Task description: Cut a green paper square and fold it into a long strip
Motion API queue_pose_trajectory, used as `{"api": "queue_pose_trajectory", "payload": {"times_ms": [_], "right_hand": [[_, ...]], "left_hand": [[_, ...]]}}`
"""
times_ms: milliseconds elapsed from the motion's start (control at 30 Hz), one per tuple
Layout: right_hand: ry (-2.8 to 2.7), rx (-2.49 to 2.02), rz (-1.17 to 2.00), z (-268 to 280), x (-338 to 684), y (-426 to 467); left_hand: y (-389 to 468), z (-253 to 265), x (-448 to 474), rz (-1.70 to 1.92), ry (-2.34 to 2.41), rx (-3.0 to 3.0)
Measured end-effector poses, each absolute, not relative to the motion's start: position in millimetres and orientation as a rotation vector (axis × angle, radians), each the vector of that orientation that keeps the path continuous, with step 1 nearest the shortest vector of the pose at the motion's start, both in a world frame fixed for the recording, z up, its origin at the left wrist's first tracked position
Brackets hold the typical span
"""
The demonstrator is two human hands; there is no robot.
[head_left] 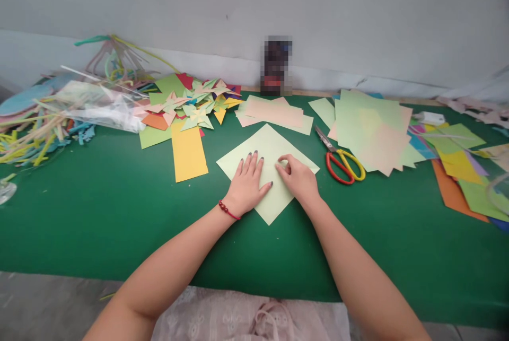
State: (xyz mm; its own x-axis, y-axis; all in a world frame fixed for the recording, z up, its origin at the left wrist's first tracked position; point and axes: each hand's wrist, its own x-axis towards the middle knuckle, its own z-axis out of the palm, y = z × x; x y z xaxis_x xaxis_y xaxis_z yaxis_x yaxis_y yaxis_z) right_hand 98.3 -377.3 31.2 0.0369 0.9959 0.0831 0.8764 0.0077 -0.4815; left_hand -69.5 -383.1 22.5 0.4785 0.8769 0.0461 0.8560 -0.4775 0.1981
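Note:
A square sheet of pale green paper (267,142) lies flat on the green table, turned so one corner points at me. A faint crease seems to run across it. My left hand (247,184) rests flat on the sheet's left part, palm down, fingers stretched and thumb apart. On the right part, my right hand (296,176) touches the paper with its fingers curled in and thumb near the index finger. Nothing shows between those fingertips. To the right of the sheet lie scissors (338,158) with one red and one yellow handle.
Behind the sheet are pale pink and green paper strips (274,112). Left stand folded paper pinwheels (198,114), a yellow paper rectangle (190,154) and fuzzy craft stems (43,139). Right are stacked pale sheets (368,129) and coloured papers (461,166). A blurred-out upright object (276,65) leans by the wall.

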Motion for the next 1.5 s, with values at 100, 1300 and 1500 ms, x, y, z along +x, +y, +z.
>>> {"api": "queue_pose_trajectory", "payload": {"times_ms": [100,1300,1500], "right_hand": [[-1.885,-1.927,0.400,30.2,98.1,-377.2],[-1.774,-2.629,0.241,50.8,138.7,-364.3],[-1.840,-2.634,0.198,50.9,138.0,-362.9]], "left_hand": [[-383.2,22.3,-70.8,0.202,1.511,2.573],[-374.8,51.7,-107.8,0.038,0.957,2.557],[-371.7,52.8,-121.7,0.060,0.675,2.570]]}}
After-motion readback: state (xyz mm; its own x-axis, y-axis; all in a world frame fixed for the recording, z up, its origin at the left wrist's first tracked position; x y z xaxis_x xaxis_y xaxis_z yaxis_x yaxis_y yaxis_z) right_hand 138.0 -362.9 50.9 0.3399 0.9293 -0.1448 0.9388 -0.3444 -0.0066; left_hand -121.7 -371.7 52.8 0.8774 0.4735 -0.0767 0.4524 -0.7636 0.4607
